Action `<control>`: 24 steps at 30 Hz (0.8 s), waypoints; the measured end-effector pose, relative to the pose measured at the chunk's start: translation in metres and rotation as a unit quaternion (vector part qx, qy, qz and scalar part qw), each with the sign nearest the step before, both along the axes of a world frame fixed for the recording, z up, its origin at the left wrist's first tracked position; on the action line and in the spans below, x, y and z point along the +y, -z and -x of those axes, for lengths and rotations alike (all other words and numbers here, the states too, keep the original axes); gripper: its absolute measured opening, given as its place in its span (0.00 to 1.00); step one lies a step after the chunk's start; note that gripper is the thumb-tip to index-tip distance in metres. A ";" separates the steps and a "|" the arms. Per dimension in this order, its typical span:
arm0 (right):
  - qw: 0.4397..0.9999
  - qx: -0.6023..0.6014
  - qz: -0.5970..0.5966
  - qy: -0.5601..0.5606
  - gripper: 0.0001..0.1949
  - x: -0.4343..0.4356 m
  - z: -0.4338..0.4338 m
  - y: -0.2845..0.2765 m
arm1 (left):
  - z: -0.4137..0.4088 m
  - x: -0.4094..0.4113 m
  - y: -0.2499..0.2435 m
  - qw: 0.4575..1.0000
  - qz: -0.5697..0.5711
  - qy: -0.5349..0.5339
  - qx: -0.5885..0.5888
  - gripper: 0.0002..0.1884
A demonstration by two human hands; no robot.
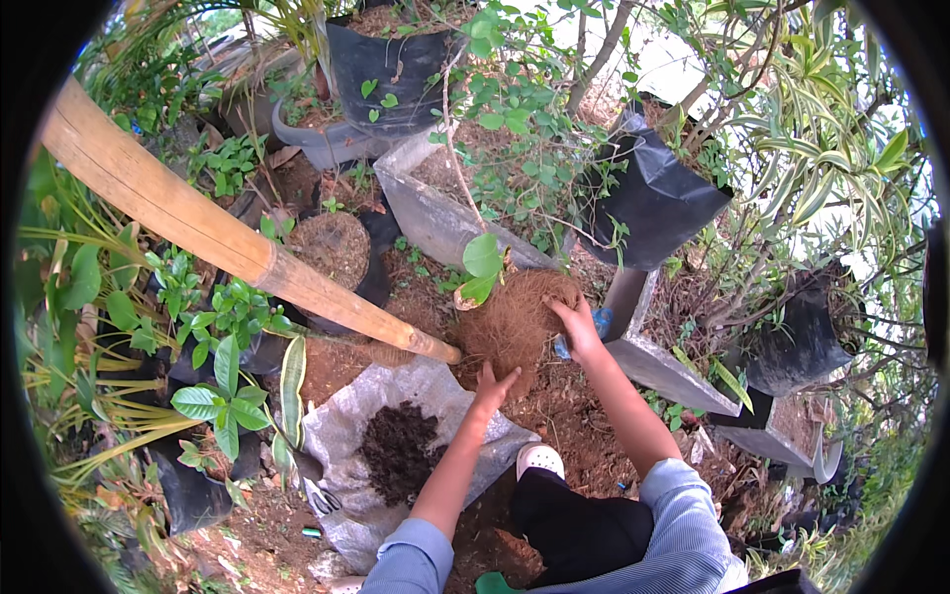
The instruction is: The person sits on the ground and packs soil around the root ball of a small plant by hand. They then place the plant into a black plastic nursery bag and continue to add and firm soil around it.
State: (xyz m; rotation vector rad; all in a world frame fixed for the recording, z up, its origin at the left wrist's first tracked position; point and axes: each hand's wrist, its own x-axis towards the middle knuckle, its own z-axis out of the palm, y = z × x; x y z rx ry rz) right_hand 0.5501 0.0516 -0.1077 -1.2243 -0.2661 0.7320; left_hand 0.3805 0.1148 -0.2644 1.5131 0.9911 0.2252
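Note:
A bundle of brown coconut fibre [508, 327] lies between my hands, low over the ground ahead of me. My left hand [496, 386] touches its near lower edge, thumb and fingers spread. My right hand [577, 327] grips its right side, with the fingertips pressed into the fibres. A few round green leaves [482, 256] stand at the far side of the bundle. Nearer to me, a pale woven plastic sheet [338, 416] carries a heap of dark soil [397, 449]. Scissors [324, 501] rest by the sheet's left edge.
A thick bamboo pole [260, 260] slants from upper left to the bundle. Grey concrete planters [438, 215] stand beyond, with black grow bags [646, 197] around them. A blue plastic item [601, 323] lies beside my right hand. Potted plants [226, 408] crowd the left.

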 end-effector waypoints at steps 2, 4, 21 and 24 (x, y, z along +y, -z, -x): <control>0.997 0.075 0.017 -0.002 0.22 -0.005 0.003 -0.013 | -0.001 -0.003 -0.020 0.992 0.033 0.085 0.086 0.53; 0.989 0.138 0.052 -0.028 0.21 -0.012 -0.002 -0.011 | -0.004 -0.010 -0.051 0.982 0.006 0.124 0.143 0.49; 0.896 -0.279 0.298 -0.177 0.40 -0.024 0.013 0.045 | -0.026 0.002 -0.086 0.924 0.281 -0.124 -0.228 0.41; 0.960 -0.082 0.205 -0.173 0.44 -0.013 0.030 -0.003 | -0.020 0.004 -0.069 0.959 0.188 -0.135 -0.162 0.35</control>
